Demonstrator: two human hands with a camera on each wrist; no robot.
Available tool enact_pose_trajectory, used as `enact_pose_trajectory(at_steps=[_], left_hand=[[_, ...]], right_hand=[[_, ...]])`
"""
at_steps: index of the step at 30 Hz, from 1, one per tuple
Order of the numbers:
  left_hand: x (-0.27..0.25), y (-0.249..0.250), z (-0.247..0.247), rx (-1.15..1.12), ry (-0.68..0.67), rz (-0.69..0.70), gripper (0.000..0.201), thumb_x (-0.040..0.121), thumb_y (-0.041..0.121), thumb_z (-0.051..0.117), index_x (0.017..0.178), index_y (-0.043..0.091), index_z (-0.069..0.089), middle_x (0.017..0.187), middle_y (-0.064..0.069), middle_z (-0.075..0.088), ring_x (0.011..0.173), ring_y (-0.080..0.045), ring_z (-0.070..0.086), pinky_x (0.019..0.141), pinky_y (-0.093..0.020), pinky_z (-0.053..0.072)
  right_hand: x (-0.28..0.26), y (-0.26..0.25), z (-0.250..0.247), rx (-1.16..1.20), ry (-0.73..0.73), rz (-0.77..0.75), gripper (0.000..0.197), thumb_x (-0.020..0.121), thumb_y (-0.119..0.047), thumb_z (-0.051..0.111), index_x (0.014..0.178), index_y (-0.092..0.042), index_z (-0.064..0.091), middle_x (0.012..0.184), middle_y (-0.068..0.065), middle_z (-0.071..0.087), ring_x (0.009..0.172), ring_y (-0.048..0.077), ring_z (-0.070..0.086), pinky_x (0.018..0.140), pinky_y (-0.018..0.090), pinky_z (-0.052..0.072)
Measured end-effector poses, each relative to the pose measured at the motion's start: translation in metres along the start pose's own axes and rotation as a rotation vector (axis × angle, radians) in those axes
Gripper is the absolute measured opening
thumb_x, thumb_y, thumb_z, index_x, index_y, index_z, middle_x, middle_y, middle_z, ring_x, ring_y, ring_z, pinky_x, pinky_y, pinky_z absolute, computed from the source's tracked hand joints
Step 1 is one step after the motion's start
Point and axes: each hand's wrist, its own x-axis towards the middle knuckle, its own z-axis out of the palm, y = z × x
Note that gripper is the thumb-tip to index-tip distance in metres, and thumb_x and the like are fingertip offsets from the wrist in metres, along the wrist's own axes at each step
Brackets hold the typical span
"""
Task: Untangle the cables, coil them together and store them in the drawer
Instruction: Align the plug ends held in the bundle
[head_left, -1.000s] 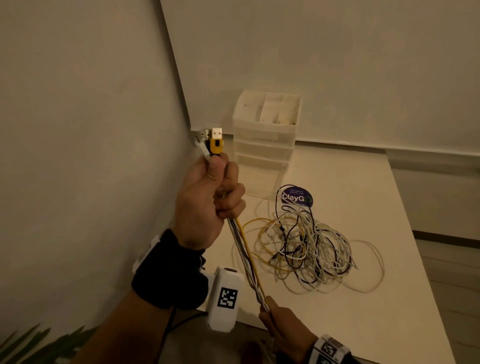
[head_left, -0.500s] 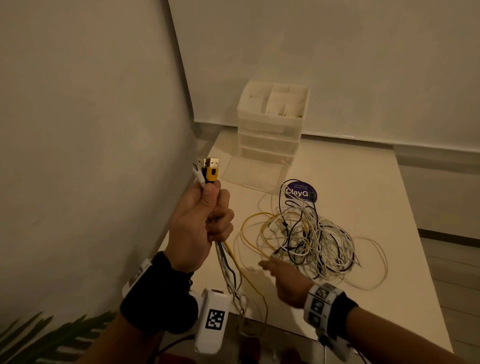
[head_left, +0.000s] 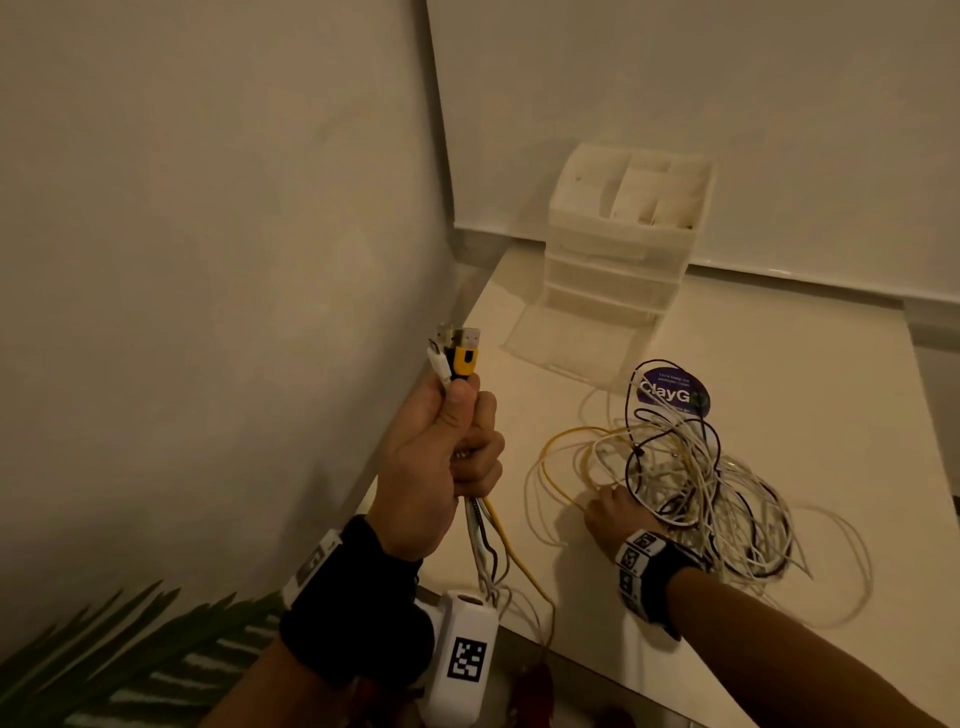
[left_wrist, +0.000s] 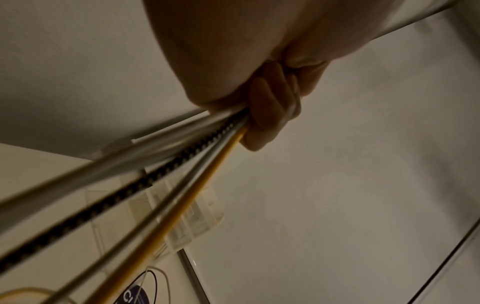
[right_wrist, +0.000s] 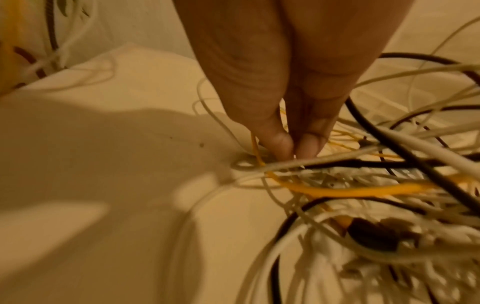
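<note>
My left hand is raised above the table's left edge and grips a bundle of cable ends, a yellow USB plug on top. The left wrist view shows its curled fingers round white, braided black and yellow cables. These hang down and run into the cable tangle on the white table. My right hand reaches into the tangle's left side. Its thumb and fingertips pinch together on thin white and yellow strands. The clear drawer unit stands behind, its bottom drawer pulled out.
A purple round sticker lies on the table under the tangle's far side. A wall runs close along the left and another behind the drawer unit. Plant leaves show at the bottom left, below the table's near edge.
My right hand let go of the bundle below my left hand and moved forward onto the tangle. My left hand came down a little, still holding the cable ends.
</note>
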Motion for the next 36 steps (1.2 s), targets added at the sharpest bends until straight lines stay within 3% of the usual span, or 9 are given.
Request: enact_pose_trajectory(at_steps=[5, 10, 15, 19, 22, 26, 29, 32, 36], left_hand=[[0.009, -0.004, -0.003, 0.012, 0.011, -0.013, 0.028, 0.098, 0.028, 0.036, 0.074, 0.014, 0.030, 0.059, 0.003, 0.026, 0.041, -0.006, 0.017, 0.039, -0.020, 0.015], [0.032, -0.014, 0.009, 0.068, 0.006, -0.057, 0.029, 0.099, 0.032, 0.037, 0.077, 0.014, 0.032, 0.058, 0.004, 0.028, 0.036, -0.009, 0.019, 0.038, -0.015, 0.022], [0.066, -0.028, 0.041, 0.190, -0.023, -0.060, 0.026, 0.104, 0.028, 0.031, 0.084, 0.012, 0.031, 0.058, 0.004, 0.028, 0.037, -0.010, 0.021, 0.037, -0.018, 0.024], [0.090, -0.033, 0.069, 0.238, -0.084, -0.022, 0.023, 0.102, 0.028, 0.041, 0.085, 0.014, 0.035, 0.061, 0.001, 0.022, 0.043, -0.009, 0.014, 0.038, -0.019, 0.014], [0.102, -0.037, 0.089, 0.331, -0.112, 0.041, 0.023, 0.099, 0.019, 0.053, 0.079, 0.015, 0.041, 0.056, 0.004, 0.027, 0.040, -0.010, 0.019, 0.039, -0.020, 0.020], [0.106, -0.043, 0.118, 0.408, -0.169, 0.092, 0.016, 0.096, 0.014, 0.058, 0.084, 0.008, 0.049, 0.051, 0.010, 0.039, 0.037, -0.006, 0.034, 0.039, -0.020, 0.032], [0.108, -0.049, 0.135, 0.376, -0.169, 0.060, 0.011, 0.095, 0.006, 0.056, 0.097, -0.004, 0.053, 0.055, 0.012, 0.055, 0.039, 0.000, 0.050, 0.041, -0.010, 0.039], [0.110, -0.055, 0.142, 0.398, -0.137, 0.046, 0.008, 0.095, 0.011, 0.057, 0.092, 0.003, 0.057, 0.065, 0.006, 0.062, 0.044, 0.000, 0.054, 0.043, -0.010, 0.040], [0.113, -0.063, 0.148, 0.475, -0.081, 0.035, 0.016, 0.098, 0.016, 0.053, 0.082, 0.011, 0.056, 0.055, 0.014, 0.057, 0.046, 0.001, 0.052, 0.045, -0.010, 0.039]], right_hand=[[-0.010, 0.016, -0.021, 0.233, 0.105, -0.064, 0.032, 0.100, -0.007, 0.033, 0.131, -0.005, 0.042, 0.135, 0.018, 0.043, 0.126, 0.034, 0.040, 0.102, 0.039, 0.035], [-0.043, 0.045, -0.071, 1.057, 0.653, 0.078, 0.016, 0.097, -0.005, 0.045, 0.104, -0.018, 0.048, 0.090, 0.002, 0.066, 0.080, 0.020, 0.059, 0.066, 0.032, 0.045], [-0.086, 0.086, -0.144, 1.747, 0.905, -0.009, 0.030, 0.102, -0.003, 0.035, 0.116, -0.023, 0.053, 0.066, 0.005, 0.045, 0.057, 0.022, 0.048, 0.057, 0.032, 0.051], [-0.117, 0.108, -0.176, 1.917, 0.833, -0.143, 0.042, 0.099, 0.006, 0.036, 0.133, -0.016, 0.050, 0.068, 0.008, 0.050, 0.058, 0.018, 0.042, 0.055, 0.028, 0.041], [-0.134, 0.108, -0.187, 1.948, 0.889, -0.127, 0.023, 0.097, 0.005, 0.044, 0.112, -0.002, 0.060, 0.076, 0.010, 0.063, 0.062, 0.025, 0.046, 0.056, 0.033, 0.042], [-0.143, 0.099, -0.191, 1.908, 1.022, -0.016, 0.013, 0.092, -0.001, 0.059, 0.100, -0.006, 0.068, 0.081, 0.021, 0.063, 0.062, 0.034, 0.058, 0.058, 0.042, 0.054], [-0.143, 0.094, -0.192, 1.907, 1.132, 0.078, 0.012, 0.086, -0.003, 0.067, 0.086, -0.004, 0.055, 0.078, 0.022, 0.061, 0.064, 0.040, 0.060, 0.065, 0.060, 0.053], [-0.143, 0.095, -0.194, 1.961, 1.173, 0.115, 0.031, 0.085, 0.003, 0.066, 0.075, -0.010, 0.040, 0.065, 0.011, 0.059, 0.063, 0.030, 0.059, 0.065, 0.059, 0.053], [-0.147, 0.096, -0.194, 1.864, 1.223, 0.167, 0.037, 0.083, 0.005, 0.066, 0.072, -0.011, 0.035, 0.070, 0.031, 0.056, 0.061, 0.041, 0.058, 0.063, 0.055, 0.055]])
